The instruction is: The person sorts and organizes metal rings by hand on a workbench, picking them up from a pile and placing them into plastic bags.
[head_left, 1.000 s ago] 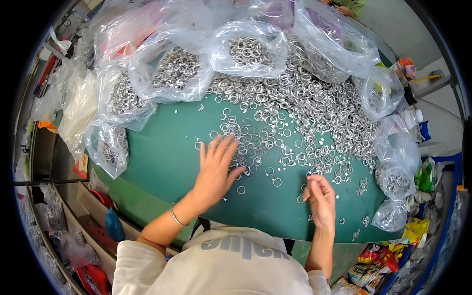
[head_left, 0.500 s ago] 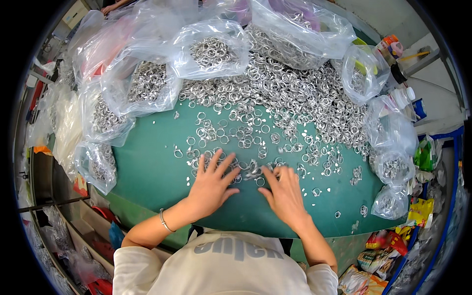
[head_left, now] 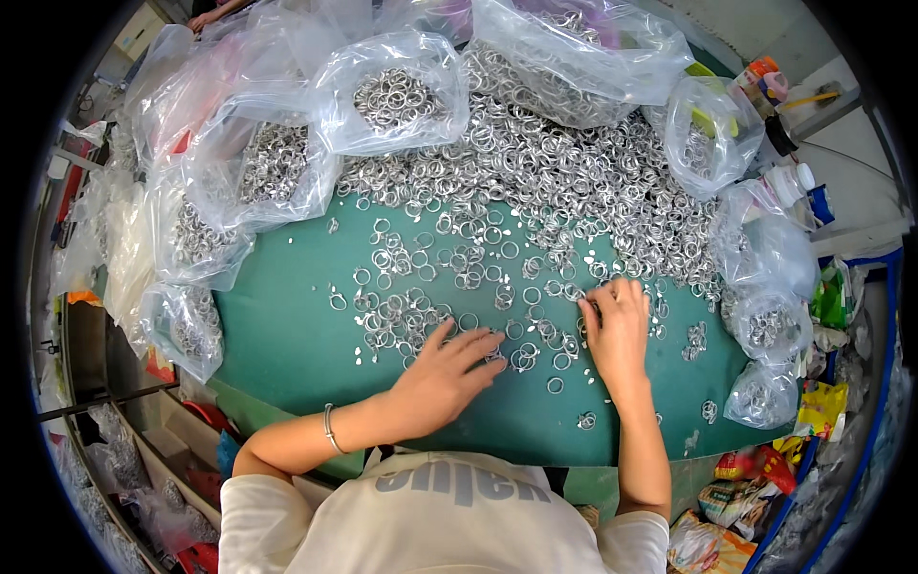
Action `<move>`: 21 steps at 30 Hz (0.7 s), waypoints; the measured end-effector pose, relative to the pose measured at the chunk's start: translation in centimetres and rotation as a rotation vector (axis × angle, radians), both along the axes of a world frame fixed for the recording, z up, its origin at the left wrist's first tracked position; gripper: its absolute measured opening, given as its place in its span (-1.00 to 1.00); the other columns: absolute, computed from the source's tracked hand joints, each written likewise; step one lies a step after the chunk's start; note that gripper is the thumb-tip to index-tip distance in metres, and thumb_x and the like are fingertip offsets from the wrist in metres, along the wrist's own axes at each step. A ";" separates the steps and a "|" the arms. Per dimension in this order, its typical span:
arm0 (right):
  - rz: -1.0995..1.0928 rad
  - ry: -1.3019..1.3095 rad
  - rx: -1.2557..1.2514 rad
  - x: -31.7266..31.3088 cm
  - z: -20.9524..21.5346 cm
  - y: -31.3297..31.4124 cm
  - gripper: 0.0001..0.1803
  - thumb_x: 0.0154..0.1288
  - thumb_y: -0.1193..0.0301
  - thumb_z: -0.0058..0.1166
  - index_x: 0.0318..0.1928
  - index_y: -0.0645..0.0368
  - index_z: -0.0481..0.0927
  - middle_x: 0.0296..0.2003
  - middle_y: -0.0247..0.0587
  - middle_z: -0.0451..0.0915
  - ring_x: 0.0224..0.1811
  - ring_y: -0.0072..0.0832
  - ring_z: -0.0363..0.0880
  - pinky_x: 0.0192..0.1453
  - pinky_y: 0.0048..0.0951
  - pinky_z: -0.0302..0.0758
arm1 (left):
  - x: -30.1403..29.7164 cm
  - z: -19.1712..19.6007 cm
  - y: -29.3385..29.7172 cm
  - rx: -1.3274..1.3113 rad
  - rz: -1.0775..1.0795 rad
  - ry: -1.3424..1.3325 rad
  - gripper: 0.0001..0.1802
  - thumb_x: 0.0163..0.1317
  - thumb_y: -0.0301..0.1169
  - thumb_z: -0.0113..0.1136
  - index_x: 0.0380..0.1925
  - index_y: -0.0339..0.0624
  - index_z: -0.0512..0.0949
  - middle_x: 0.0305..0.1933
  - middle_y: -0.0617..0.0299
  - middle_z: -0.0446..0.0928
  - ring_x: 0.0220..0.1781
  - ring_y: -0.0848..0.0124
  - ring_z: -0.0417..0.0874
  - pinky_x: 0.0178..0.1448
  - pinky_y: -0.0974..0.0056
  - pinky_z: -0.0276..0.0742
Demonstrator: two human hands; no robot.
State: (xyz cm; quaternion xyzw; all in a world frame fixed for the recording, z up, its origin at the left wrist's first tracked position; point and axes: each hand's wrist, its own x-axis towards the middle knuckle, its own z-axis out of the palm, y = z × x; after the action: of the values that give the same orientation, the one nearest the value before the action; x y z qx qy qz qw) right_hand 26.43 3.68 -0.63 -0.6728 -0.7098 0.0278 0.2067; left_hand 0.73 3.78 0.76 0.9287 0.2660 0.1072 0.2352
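Note:
Many silver metal rings lie loose on a green tabletop (head_left: 277, 306), with a cluster of rings (head_left: 406, 320) just beyond my left hand (head_left: 442, 383). That hand hovers low over the table, palm down, its fingers spread and slightly blurred, holding nothing I can see. Farther right, my right hand (head_left: 620, 330) reaches down among scattered rings, its fingers curled and the thumb close to the index finger. Whatever lies under those fingertips is hidden. Small pale flat bits are strewn between the rings. Behind them spreads a thick heap of rings (head_left: 574, 177).
Clear plastic bags of rings border the table: an open bag (head_left: 335, 120) at the back, a large bag (head_left: 612, 81) behind the heap, a small bag (head_left: 186, 330) at left and another bag (head_left: 762, 394) at right. A white bottle (head_left: 789, 182) stands beyond the right edge.
My right hand has moved right and farther away, from the middle rings to those at the right. My left hand has shifted right and nearer me. Rings between the hands lie more spread out.

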 end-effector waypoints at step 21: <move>0.119 0.962 -0.441 -4.8 1.9 -1.0 -0.71 0.28 0.66 -0.15 0.00 0.24 0.42 -0.34 -0.25 0.44 -0.49 -0.60 0.36 -0.40 -0.55 0.36 | 2.3 1.5 4.1 -1.070 0.244 -0.295 -0.61 0.28 -0.48 0.05 0.11 -0.23 0.33 -0.06 0.15 0.45 -0.06 0.31 0.51 -0.04 0.22 0.47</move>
State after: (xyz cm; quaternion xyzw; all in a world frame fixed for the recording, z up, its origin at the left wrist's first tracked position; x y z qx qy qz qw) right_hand 21.67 2.64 1.23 -0.5702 -0.5488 0.4936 0.3605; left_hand 3.00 7.86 2.23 0.6178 0.3530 0.1126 0.6936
